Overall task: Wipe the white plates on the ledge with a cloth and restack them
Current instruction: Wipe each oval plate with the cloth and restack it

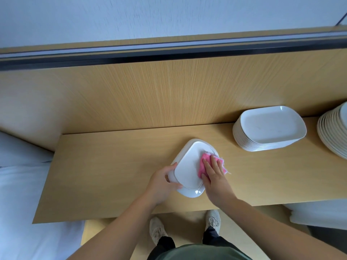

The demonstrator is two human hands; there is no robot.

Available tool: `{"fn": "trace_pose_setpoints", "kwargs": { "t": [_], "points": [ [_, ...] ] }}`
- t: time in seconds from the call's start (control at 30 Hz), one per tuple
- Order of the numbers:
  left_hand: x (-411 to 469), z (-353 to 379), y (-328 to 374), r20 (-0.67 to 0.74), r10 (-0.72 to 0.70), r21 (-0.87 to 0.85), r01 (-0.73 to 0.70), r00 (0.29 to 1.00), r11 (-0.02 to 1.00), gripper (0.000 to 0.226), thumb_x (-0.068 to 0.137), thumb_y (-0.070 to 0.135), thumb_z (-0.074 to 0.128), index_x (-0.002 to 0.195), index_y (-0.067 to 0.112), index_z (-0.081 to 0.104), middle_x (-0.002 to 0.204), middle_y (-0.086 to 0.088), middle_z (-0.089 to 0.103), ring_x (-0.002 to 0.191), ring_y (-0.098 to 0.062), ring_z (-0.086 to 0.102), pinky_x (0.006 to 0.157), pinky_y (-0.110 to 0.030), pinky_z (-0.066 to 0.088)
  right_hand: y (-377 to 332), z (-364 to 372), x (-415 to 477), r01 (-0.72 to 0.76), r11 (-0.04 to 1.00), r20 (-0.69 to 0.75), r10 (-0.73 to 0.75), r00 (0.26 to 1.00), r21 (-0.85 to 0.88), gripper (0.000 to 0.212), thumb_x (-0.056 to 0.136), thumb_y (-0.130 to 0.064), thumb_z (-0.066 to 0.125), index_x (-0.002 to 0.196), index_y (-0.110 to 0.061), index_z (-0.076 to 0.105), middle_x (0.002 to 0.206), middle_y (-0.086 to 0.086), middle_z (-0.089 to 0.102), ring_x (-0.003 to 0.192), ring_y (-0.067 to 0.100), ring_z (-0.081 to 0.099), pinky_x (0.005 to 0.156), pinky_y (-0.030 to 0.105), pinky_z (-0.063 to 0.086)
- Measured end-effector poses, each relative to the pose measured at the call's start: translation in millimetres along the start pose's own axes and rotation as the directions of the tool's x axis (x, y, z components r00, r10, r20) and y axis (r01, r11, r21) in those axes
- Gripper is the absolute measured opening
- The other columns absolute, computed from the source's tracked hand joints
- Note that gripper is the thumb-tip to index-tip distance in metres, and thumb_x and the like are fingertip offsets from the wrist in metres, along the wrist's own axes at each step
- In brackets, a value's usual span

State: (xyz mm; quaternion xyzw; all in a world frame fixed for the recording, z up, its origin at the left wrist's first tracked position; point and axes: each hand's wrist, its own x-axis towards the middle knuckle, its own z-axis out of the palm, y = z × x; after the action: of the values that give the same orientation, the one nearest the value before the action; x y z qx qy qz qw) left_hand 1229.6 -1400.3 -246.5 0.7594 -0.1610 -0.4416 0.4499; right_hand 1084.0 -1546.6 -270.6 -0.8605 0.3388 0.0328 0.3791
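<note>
Two hands (left hand (161, 182), right hand (216, 177)), one pink cloth (207, 157), two loose white plates (upper plate (187, 169), lower plate (191, 193)), two tall stacks (near stack (270, 126), far stack (332, 136)) and two shoes (156, 229) are counted.

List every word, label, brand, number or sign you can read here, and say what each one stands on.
None: no text can be read anywhere in this view.
The plate being wiped, pink cloth, stack of plates and wooden ledge show plain surfaces with no writing.
The shoes: any brand mark is too small and blurred to tell.
</note>
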Motion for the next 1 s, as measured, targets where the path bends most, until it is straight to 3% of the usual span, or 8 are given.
{"fn": "trace_pose_setpoints", "kwargs": {
  "t": [0.17,0.37,0.47,0.53,0.57,0.7,0.83,1.0],
  "points": [
    [-1.8,4.5,1.1,-0.012,0.020,-0.008,-0.020,1.000,1.000,0.065,0.074,-0.009,0.073,0.130,0.019,0.057,0.101,0.002,0.065,0.080,-0.008,0.058,0.072,-0.013,0.049,3.8,-13.4,9.8,0.039,0.999,0.030,-0.038,0.999,-0.013,0.058,0.105,-0.023,0.036,0.156,-0.017,0.009,0.157,-0.008,-0.011,0.147,0.020,-0.017,0.113,0.025,-0.007],
    [-2.4,9.9,-4.4,-0.051,-0.014,-0.060,0.011,0.999,0.998,0.067,0.070,-0.012,0.075,0.131,0.011,0.058,0.099,-0.002,0.069,0.075,-0.006,0.060,0.072,-0.020,0.054,-3.7,6.2,-23.3,0.124,0.988,0.127,-0.112,0.986,-0.088,0.057,0.106,-0.026,0.030,0.149,-0.015,-0.006,0.152,-0.003,-0.020,0.141,0.023,-0.025,0.121,0.034,-0.003],
    [-3.5,9.5,-5.1,-0.026,-0.003,-0.050,0.002,1.000,0.999,0.066,0.073,-0.012,0.074,0.132,0.010,0.057,0.106,-0.003,0.070,0.083,-0.006,0.060,0.079,-0.019,0.052,2.5,8.7,-34.4,0.192,0.966,0.141,-0.169,0.975,-0.170,0.060,0.097,-0.045,0.022,0.150,-0.018,0.010,0.158,0.003,0.005,0.146,0.033,-0.003,0.121,0.042,0.011],
    [-4.6,9.7,-3.9,-0.017,0.003,-0.034,-0.003,1.000,0.999,0.065,0.074,-0.011,0.073,0.132,0.011,0.057,0.106,-0.001,0.069,0.084,-0.006,0.058,0.078,-0.017,0.051,3.1,5.4,-32.1,0.267,0.918,0.166,-0.226,0.960,-0.294,0.058,0.098,-0.041,0.026,0.150,-0.016,0.031,0.156,0.006,0.028,0.143,0.035,0.017,0.117,0.049,0.023],
    [-5.0,10.3,-3.1,-0.013,0.006,-0.027,-0.006,1.000,1.000,0.064,0.074,-0.011,0.073,0.132,0.011,0.056,0.106,0.000,0.068,0.084,-0.005,0.058,0.077,-0.015,0.050,1.4,3.8,-28.9,0.290,0.885,0.176,-0.240,0.955,-0.365,0.059,0.098,-0.041,0.025,0.150,-0.016,0.033,0.156,0.006,0.029,0.143,0.033,0.017,0.116,0.049,0.024],
    [-3.9,10.6,-1.8,-0.009,0.022,0.025,-0.022,1.000,0.999,0.065,0.074,-0.009,0.073,0.134,0.013,0.055,0.107,0.006,0.066,0.084,-0.003,0.056,0.078,-0.013,0.048,-4.5,-5.8,-12.4,0.252,0.884,0.235,-0.169,0.957,-0.394,0.081,0.079,-0.054,-0.012,0.154,-0.022,-0.010,0.155,-0.006,-0.023,0.140,0.022,-0.028,0.116,0.038,-0.012],
    [-4.8,9.1,-3.0,-0.001,0.031,0.085,-0.031,1.000,0.996,0.065,0.075,-0.004,0.072,0.134,0.015,0.055,0.102,0.007,0.062,0.081,-0.004,0.053,0.079,-0.017,0.047,-0.9,-17.7,11.3,0.179,0.884,0.241,-0.078,0.967,-0.433,0.083,0.076,-0.058,-0.015,0.152,-0.025,-0.017,0.160,-0.005,-0.020,0.145,0.022,-0.025,0.121,0.044,-0.006],
    [-2.6,7.1,-4.4,0.014,0.012,0.102,-0.014,1.000,0.995,0.064,0.076,-0.001,0.074,0.135,0.017,0.054,0.093,0.004,0.062,0.076,0.000,0.051,0.072,-0.010,0.045,-9.2,-32.6,41.4,0.123,0.872,0.203,-0.028,0.979,-0.474,0.061,0.105,-0.043,0.019,0.155,-0.022,-0.009,0.163,-0.002,-0.011,0.148,0.028,-0.016,0.120,0.046,-0.001]
  ]
}}
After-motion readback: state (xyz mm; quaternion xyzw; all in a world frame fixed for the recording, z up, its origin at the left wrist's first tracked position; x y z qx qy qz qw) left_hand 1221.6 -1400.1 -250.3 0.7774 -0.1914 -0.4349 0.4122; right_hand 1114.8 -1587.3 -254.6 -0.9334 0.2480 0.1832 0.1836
